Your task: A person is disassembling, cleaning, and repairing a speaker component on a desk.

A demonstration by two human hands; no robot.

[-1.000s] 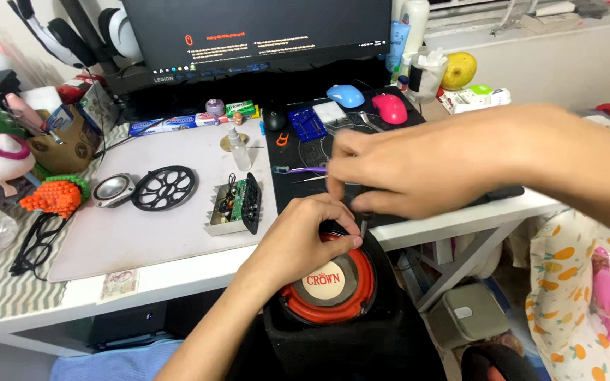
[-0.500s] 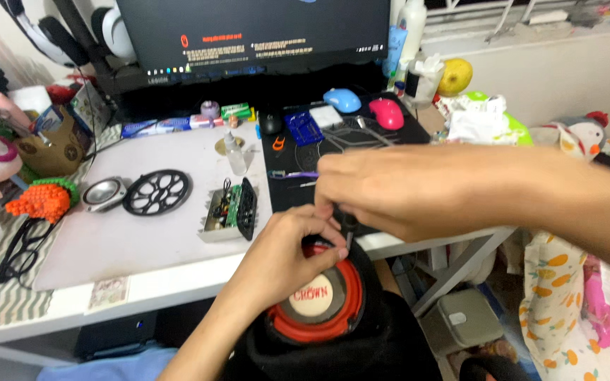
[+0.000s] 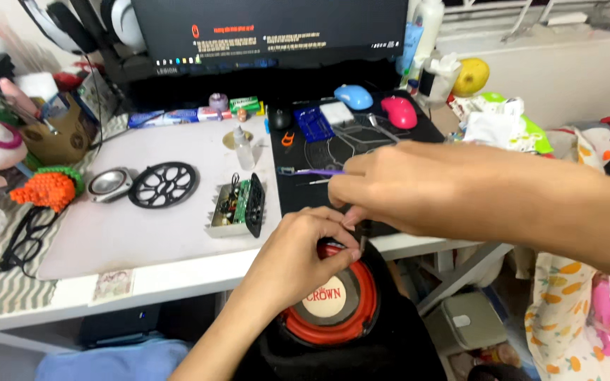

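Speaker driver (image 3: 333,303) sits low in front of me, below the front edge of the white desk (image 3: 178,271), resting in something black whose shape I cannot make out. Its cone is ringed by a bright orange-red surround, with a pale cream dust cap in the middle carrying dark lettering, and the rest around it is black.

My left hand (image 3: 298,257) comes up from below and lies over the upper rim of the driver, fingers curled in with the tips pinched together at the red edge; whatever is between them is too small to see. My right hand (image 3: 390,187) reaches across from the right, just above the left, fingers bent down and closed toward the same spot. A thin dark piece shows under its fingertips, but I cannot tell what it is or whether I grip it.

On the desk to the left lie a small circuit board (image 3: 238,206) in a metal frame, a black round grille (image 3: 164,185) and a small silver speaker (image 3: 110,183).
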